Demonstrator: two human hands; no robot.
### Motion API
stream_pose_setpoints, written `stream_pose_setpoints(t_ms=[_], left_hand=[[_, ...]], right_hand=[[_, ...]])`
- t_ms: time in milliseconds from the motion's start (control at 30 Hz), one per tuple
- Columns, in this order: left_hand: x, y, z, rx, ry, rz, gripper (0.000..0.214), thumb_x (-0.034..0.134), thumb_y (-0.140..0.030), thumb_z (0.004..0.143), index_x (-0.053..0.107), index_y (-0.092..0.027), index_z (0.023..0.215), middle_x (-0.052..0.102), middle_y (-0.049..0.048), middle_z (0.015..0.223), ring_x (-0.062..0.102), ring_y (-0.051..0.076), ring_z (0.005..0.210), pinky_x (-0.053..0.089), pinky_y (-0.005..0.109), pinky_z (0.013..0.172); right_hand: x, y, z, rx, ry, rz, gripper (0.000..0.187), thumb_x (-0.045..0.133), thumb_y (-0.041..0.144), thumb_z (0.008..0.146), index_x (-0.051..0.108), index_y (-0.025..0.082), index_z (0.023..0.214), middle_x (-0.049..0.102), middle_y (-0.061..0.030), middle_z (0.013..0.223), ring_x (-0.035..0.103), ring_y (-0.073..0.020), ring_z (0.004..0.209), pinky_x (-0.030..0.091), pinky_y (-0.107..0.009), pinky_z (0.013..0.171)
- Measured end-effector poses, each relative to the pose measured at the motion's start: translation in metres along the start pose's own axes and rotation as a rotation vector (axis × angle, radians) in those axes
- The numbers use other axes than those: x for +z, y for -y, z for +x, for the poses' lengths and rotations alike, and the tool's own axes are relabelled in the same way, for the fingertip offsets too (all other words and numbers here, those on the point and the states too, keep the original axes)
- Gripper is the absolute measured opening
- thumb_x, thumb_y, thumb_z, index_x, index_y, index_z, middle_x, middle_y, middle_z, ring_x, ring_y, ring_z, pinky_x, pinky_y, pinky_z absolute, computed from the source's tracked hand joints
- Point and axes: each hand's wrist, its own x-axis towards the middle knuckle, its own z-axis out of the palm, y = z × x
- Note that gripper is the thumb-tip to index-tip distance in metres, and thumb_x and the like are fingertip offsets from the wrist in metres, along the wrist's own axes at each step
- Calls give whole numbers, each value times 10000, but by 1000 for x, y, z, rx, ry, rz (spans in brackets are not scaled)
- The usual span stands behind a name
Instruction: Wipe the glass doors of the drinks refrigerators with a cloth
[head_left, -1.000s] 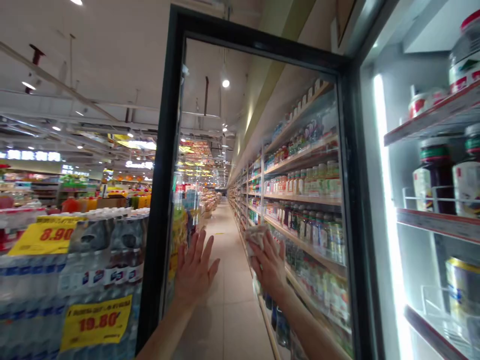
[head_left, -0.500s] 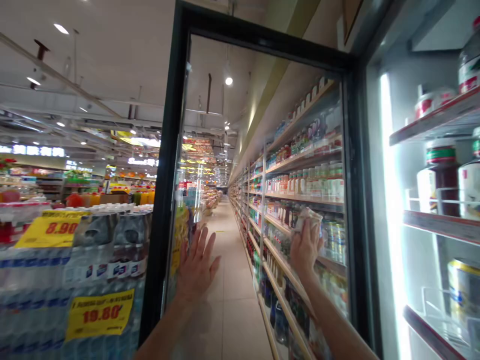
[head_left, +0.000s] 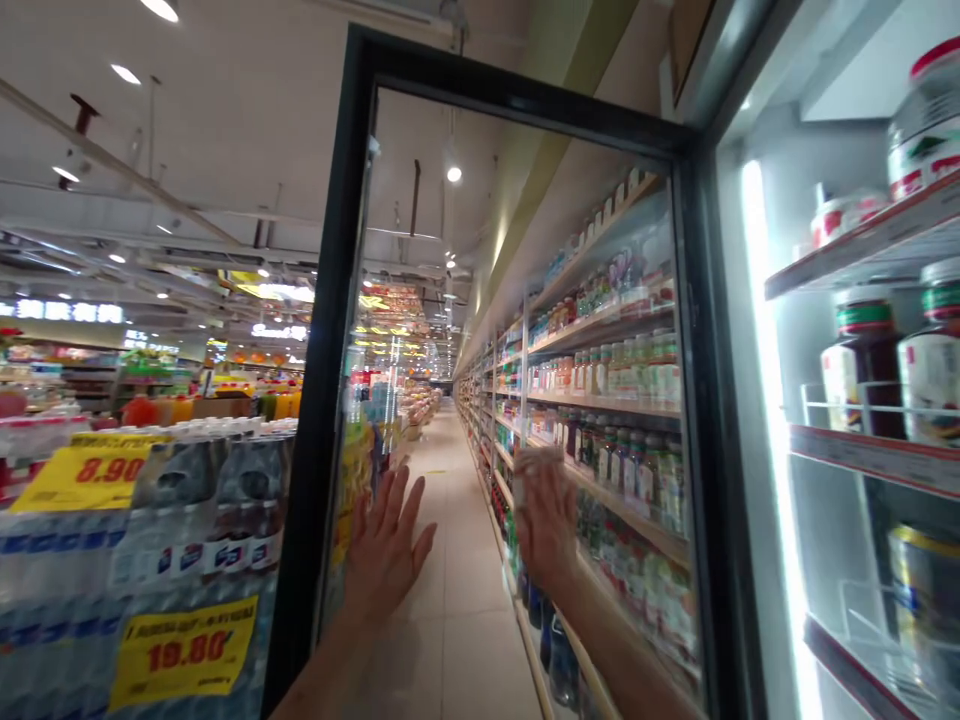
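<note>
At near left, facing outward, presumably for shoppers to read: yellow paper price signs (head_left: 184, 652) on clear plastic-wrapped bottle packs (head_left: 172, 545), printed "19.80" and "8.90" (smaller print illegible). Resting the left bare hand (head_left: 385, 555) against the black-framed glass door (head_left: 322, 330), fingers spread, gripping nothing, seemingly bracing it. Further right, holding a pale crumpled cloth (head_left: 536, 462) under the blurred fingers of the right bare hand (head_left: 550, 528), apparently flat to the pane. At near right, behind white wire rails (head_left: 862, 400), likely against tipping: dark green-necked bottles (head_left: 866, 350), labels unreadable.

Pale blurred cloth (head_left: 540, 458) against clear glass door (head_left: 472, 380), black-framed, standing open
</note>
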Motion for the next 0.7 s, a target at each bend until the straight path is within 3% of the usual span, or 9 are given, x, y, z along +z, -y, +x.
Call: stream_pose_setpoints(t_ms=[67, 200, 233, 267, 400, 467, 567, 600, 700], left_hand=[[1, 0, -1, 3, 1, 10, 670, 490, -293, 872, 191, -177, 1460, 351, 135, 1452, 182, 230, 1410, 111, 475, 1160], [0, -1, 0, 1, 11, 32, 672, 492, -299, 872, 190, -176, 1460, 347, 129, 1457, 164, 222, 1415, 110, 472, 1161], [0, -2, 0, 2, 11, 34, 670, 490, -299, 873, 190, -174, 1460, 346, 129, 1457, 162, 221, 1415, 111, 471, 1161], [-1, -2, 0, 4, 8, 37, 669, 487, -298, 874, 189, -171, 1460, 344, 130, 1458, 160, 219, 1416, 112, 470, 1161], [-1, -1, 0, 10, -9, 48, 664, 481, -298, 879, 186, -163, 1459, 341, 140, 1456, 158, 216, 1415, 115, 465, 1160], [1, -1, -1, 6, -8, 47, 671, 490, -299, 876, 185, -171, 1460, 345, 137, 1455, 166, 215, 1414, 111, 461, 1161], [2, -1, -2, -5, 3, 31, 680, 494, -303, 871, 179, -183, 1462, 346, 129, 1457, 171, 219, 1412, 101, 462, 1163], [1, -1, -2, -7, 6, 27, 682, 494, -303, 871, 177, -186, 1463, 346, 127, 1458, 173, 220, 1412, 101, 464, 1163], [0, -2, -1, -7, 15, 28, 677, 494, -293, 871, 184, -178, 1461, 354, 135, 1453, 173, 218, 1413, 105, 462, 1162]], right_hand=[[0, -4, -4, -81, 56, 7, 611, 385, 210, 891, 204, 265, 1472, 401, -91, 1453, 249, -264, 1401, 210, -534, 1110], [-3, -22, -5, 405, -204, -95, 581, 318, 283, 919, 200, 162, 1475, 308, -186, 1486, 209, -343, 1402, 240, -630, 1046], [-3, -19, -7, 442, -223, -95, 584, 315, 287, 922, 197, 141, 1475, 292, -199, 1491, 187, -349, 1407, 246, -632, 1042], [-2, -12, -9, 391, -193, -75, 580, 326, 276, 920, 210, 141, 1472, 296, -191, 1492, 175, -341, 1412, 245, -618, 1052], [1, 28, -23, -185, 80, 78, 549, 398, 184, 889, 326, 257, 1428, 410, -63, 1455, 231, -245, 1409, 184, -510, 1134], [1, 31, -23, -141, 15, 58, 556, 386, 179, 894, 299, 253, 1439, 412, -71, 1452, 239, -247, 1406, 187, -523, 1127], [1, 23, -17, 254, -186, -39, 574, 345, 214, 919, 202, 172, 1474, 358, -162, 1468, 201, -302, 1413, 235, -585, 1075], [1, 23, -15, 286, -187, -39, 573, 345, 219, 920, 205, 162, 1473, 357, -170, 1466, 193, -307, 1415, 243, -587, 1070], [1, 28, -17, -30, -10, 61, 539, 382, 187, 898, 325, 235, 1432, 431, -94, 1435, 232, -261, 1409, 216, -529, 1112]])
